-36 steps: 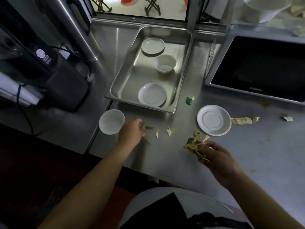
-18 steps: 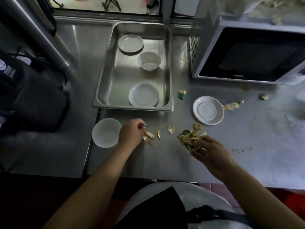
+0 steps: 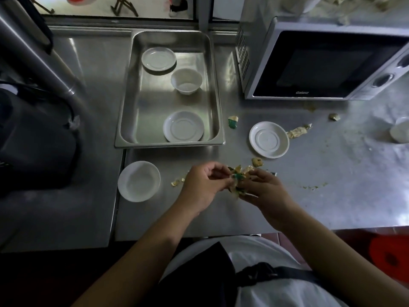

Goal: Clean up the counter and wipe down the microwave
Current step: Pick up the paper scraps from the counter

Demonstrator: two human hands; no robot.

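Both hands meet over the steel counter (image 3: pixel 321 209) near its front edge. My right hand (image 3: pixel 263 191) grips a bundle of crumpled yellow-green wrappers (image 3: pixel 238 177). My left hand (image 3: pixel 203 187) pinches scraps at the left side of that bundle, fingers curled. Loose wrapper bits (image 3: pixel 177 181) lie left of my left hand. More wrappers lie by the tray corner (image 3: pixel 233 122), right of the saucer (image 3: pixel 297 132) and further right (image 3: pixel 334 116). The silver microwave (image 3: pixel 321 63) stands at the back right, door closed.
A steel tray (image 3: pixel 218 89) holds two saucers and a small bowl. A white saucer (image 3: pixel 269 139) and a white bowl (image 3: pixel 139 181) sit on the counter. Another white cup (image 3: pixel 399 132) is at the right edge. A dark appliance (image 3: pixel 35 140) stands left. Crumbs (image 3: pixel 314 186) dot the right side.
My left hand moved right from the scraps near the bowl and joined my right hand at the wrapper bundle. The view shifted, showing more of the microwave.
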